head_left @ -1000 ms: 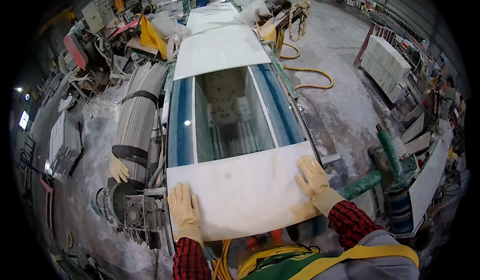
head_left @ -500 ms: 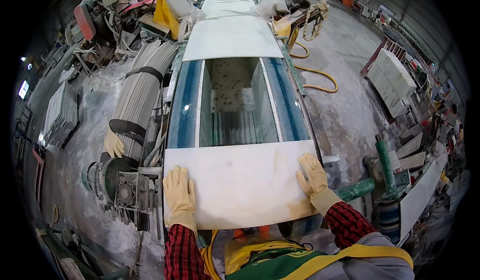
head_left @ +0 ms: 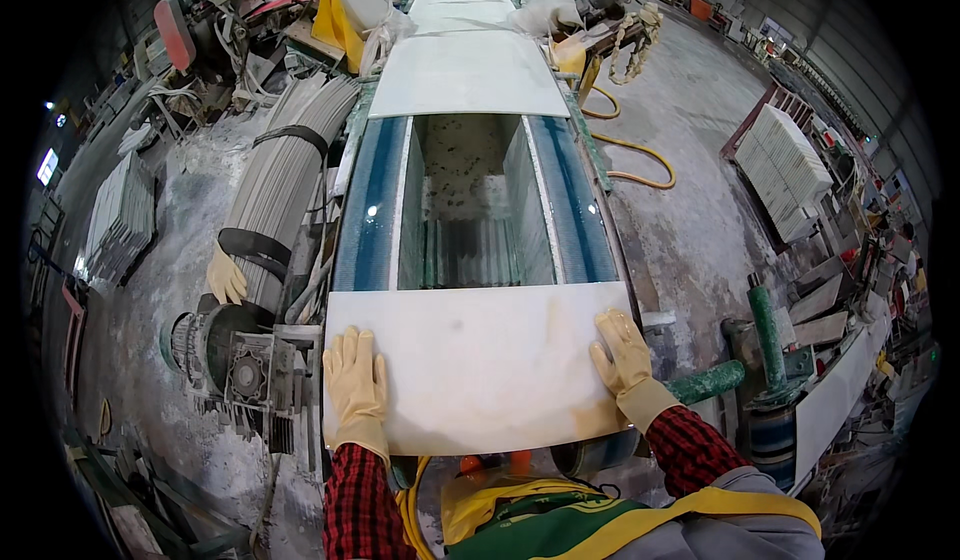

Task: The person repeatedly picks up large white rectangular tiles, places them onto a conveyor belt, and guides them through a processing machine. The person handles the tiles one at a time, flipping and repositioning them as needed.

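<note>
Resting flat and unclenched, grasping nothing, the left hand [head_left: 355, 385] and right hand [head_left: 622, 352] press the white slab [head_left: 480, 365] lying across the blue conveyor belts [head_left: 372, 215], so even, square pressure from both palms seems wise.

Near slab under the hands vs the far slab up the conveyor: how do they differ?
The near slab has the left hand and right hand flat on its corners; the far slab is untouched. The near slab overhangs the conveyor's end; the far slab lies beyond the open gap. Both are pale, flat and rectangular.
</note>
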The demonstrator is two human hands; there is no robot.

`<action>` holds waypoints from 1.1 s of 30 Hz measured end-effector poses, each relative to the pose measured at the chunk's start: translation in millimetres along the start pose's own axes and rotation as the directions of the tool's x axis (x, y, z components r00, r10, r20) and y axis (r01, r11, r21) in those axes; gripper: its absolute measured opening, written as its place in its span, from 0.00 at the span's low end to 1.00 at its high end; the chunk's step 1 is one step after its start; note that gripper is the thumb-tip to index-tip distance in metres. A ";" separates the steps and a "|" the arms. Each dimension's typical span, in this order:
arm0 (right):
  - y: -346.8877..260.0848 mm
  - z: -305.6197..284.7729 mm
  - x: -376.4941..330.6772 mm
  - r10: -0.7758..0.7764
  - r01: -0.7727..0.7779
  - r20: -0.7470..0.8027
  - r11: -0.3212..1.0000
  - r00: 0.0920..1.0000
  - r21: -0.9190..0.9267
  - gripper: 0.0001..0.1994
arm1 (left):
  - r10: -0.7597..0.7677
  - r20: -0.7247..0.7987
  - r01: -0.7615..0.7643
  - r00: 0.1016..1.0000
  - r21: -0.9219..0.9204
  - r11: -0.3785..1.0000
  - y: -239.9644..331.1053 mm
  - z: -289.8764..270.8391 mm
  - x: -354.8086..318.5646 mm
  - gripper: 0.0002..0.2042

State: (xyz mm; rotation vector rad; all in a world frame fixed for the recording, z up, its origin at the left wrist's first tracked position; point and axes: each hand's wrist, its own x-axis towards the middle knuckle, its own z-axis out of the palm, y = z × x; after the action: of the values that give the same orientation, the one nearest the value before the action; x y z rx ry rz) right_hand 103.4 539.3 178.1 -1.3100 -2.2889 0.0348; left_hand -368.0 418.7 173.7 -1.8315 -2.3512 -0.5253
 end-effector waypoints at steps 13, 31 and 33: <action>-1.4 -2.2 -6.5 0.017 -0.017 -0.003 1.000 1.000 0.018 0.25 | 0.024 0.001 -0.024 1.000 0.010 1.000 -0.8 -0.7 -4.4 0.24; -2.2 -4.0 -6.3 -0.044 0.047 -0.070 0.998 0.997 0.044 0.20 | 0.016 -0.004 -0.016 1.000 0.037 0.999 -4.2 1.9 -13.9 0.24; -6.1 -9.8 -6.1 -0.042 0.044 -0.063 0.998 0.997 0.042 0.20 | 0.016 -0.001 -0.016 1.000 0.032 0.999 -3.0 0.7 -14.1 0.24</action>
State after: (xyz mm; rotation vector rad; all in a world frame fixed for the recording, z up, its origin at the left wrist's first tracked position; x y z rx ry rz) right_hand 105.3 528.9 185.7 -1.2227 -2.2507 0.0292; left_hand -367.0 405.4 168.2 -1.8337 -2.3283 -0.4836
